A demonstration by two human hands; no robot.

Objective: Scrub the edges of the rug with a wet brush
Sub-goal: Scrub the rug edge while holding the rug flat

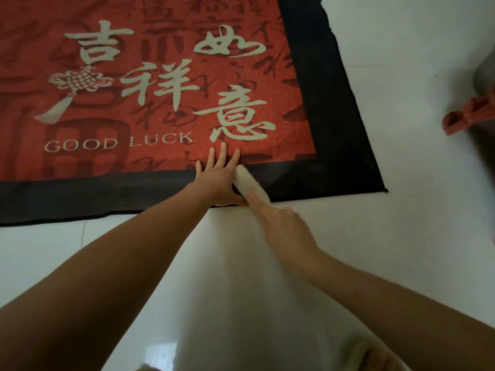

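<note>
Here the rug point(166, 103) is pinned flat by the left hand point(218, 174), fingers spread, while the brush point(247, 184) is gripped by the right hand point(284, 226); if pressure slackens, the black border could be bunched or dragged across the tiles.

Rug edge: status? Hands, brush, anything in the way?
Left hand flat on rug border. Right hand grips brush, on near black edge. Red object on floor far right, clear of the stroke.

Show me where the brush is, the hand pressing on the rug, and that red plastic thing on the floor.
brush point(247, 183), head view, on its pale back.
left hand point(219, 178), head view, on the back of the hand.
red plastic thing point(466, 117), head view, on its handle.
</note>
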